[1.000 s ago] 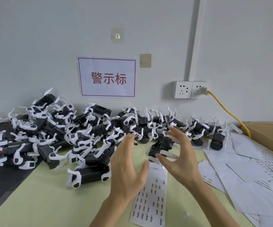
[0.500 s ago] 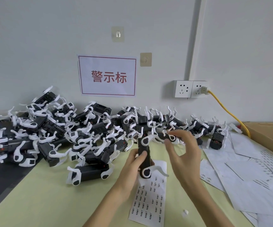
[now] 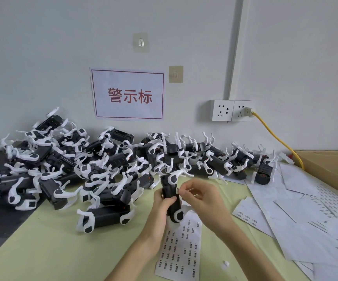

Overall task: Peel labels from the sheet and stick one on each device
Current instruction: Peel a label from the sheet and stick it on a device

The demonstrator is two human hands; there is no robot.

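Item logged: black device [image 3: 169,196], long axis upright above the label sheet [image 3: 181,248], gripped in my left hand [image 3: 161,201]; right hand [image 3: 196,196] fingertips pinched a small label [image 3: 177,191] against its right flank.

Two hands work at the bench [image 3: 42,250] — a left hand [image 3: 160,207] and a right hand [image 3: 202,197] — with one black-and-white device [image 3: 171,197] between them. One label sheet [image 3: 181,252] lies under them. The heap of devices [image 3: 95,169] along the wall is too tangled to count — dozens. Two wall sockets [image 3: 232,110], one yellow cable [image 3: 275,136], two adhesive hooks [image 3: 141,42], one red-lettered sign [image 3: 128,95], one cardboard box [image 3: 330,165], several loose backing sheets [image 3: 306,216].
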